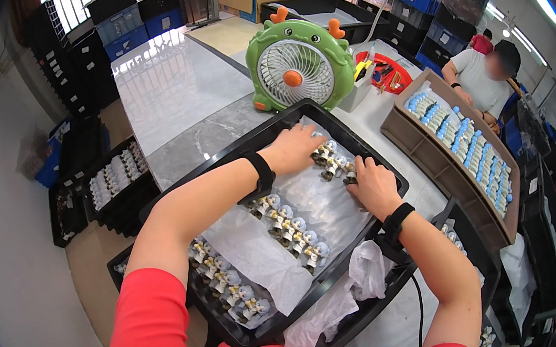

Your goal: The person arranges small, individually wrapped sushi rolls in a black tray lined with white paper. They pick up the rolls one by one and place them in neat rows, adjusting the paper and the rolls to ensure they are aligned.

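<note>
Several small figurines (330,159) with pale hair, white clothes and dark bases stand in a short row at the far end of a black tray (338,278). My left hand (293,149) has its fingers on the left end of this row. Curled around the figurines at the right end is my right hand (377,186), so the row sits between both hands. Some fingertips are hidden behind the figurines. A longer row of like figurines (292,229) lies mid-tray on white sheet material (261,251), and more figurines (226,282) fill the near end.
A green cartoon-shaped fan (298,68) stands beyond the tray, beside a red basket (389,73) of tools. To the right, a brown crate (455,174) holds blue-and-white pieces; a person (487,78) works behind it. Crumpled wrap (369,271) hangs over the tray's right edge.
</note>
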{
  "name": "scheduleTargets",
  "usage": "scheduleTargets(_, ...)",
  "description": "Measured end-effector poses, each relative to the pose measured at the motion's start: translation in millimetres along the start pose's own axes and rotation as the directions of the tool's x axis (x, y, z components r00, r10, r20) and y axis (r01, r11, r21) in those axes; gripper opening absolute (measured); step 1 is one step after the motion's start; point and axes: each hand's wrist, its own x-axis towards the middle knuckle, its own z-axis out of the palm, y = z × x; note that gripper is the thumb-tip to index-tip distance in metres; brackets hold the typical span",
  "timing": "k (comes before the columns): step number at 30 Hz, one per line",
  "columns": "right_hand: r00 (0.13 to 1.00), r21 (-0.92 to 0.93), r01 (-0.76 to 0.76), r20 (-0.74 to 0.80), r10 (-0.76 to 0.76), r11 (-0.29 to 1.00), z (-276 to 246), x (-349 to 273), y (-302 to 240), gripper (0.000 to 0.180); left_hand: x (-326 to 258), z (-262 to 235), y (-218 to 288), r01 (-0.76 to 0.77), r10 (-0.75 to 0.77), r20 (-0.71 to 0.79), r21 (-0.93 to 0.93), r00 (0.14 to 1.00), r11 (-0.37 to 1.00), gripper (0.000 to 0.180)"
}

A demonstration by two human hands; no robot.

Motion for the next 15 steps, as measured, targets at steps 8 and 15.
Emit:
scheduleTargets(8, 0.999, 0.032, 0.021, -0.028, -0.02, 0.999, -6.1, -6.8, -0.8, 0.062, 11.1, -1.6, 33.7, -0.082, 0.071, 0.125, 0.086, 0.99, 0.993, 0.06)
scheduleTargets(15, 0.999, 0.095, -0.027, 0.031, 0.025, 0.995, -9.5, -10.7, -0.3, 0.063, 13.0, 9.9, 20.3, -0.07, 0.066, 0.065, 0.067, 0.996, 0.995, 0.058)
